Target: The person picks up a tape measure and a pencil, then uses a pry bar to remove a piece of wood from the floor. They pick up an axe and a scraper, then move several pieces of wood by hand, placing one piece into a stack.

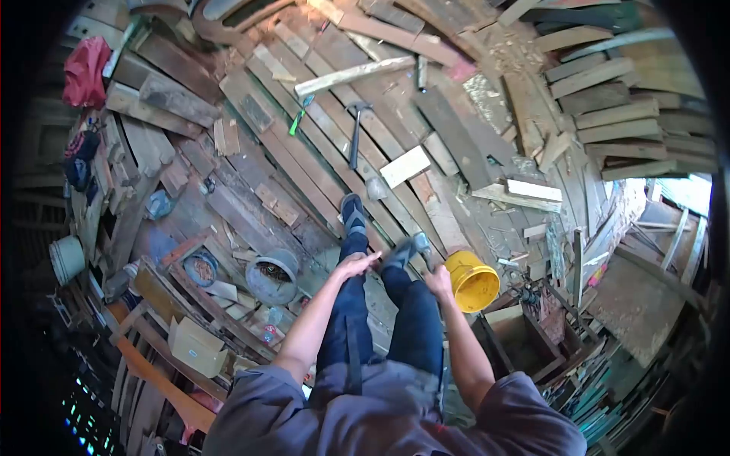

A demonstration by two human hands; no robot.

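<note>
Worn brown wooden floorboards (pixel 283 158) spread across the upper centre. Bright white daylight (pixel 690 199) shows at the right edge.

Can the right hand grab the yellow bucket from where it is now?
Probably yes. The right hand is right beside the yellow bucket, and nothing seems to stand between them. I can't tell whether that hand already holds something, which could make grabbing harder.
</note>
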